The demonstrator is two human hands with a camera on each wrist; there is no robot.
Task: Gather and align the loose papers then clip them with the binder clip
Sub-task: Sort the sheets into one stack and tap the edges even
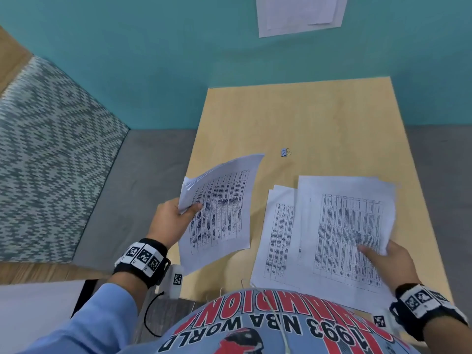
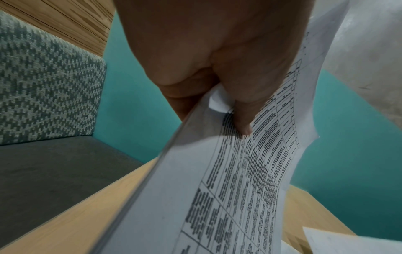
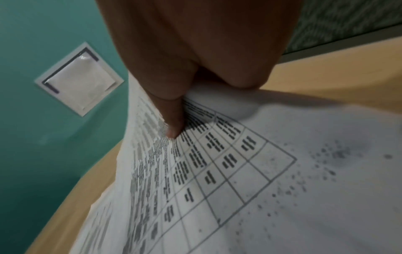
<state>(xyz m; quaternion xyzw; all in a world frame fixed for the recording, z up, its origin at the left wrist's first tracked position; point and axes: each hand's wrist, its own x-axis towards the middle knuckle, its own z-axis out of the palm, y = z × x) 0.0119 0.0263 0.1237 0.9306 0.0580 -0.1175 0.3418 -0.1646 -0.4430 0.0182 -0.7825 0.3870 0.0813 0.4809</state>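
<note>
My left hand (image 1: 173, 221) pinches a small bunch of printed sheets (image 1: 219, 210) by their left edge and holds them lifted over the table's left side; the thumb (image 2: 243, 120) lies on the printed face (image 2: 239, 189). My right hand (image 1: 388, 259) grips the near right corner of the top sheets of a second, fanned pile (image 1: 339, 231) lying on the table, thumb (image 3: 174, 123) on top of the paper (image 3: 239, 171). A small blue binder clip (image 1: 285, 152) lies alone on the table beyond both piles.
The light wooden table (image 1: 306, 118) stands against a teal wall. A bench with a grey seat (image 1: 132, 190) and patterned back cushion (image 1: 51, 154) runs along the left. White papers (image 1: 301, 14) hang on the wall.
</note>
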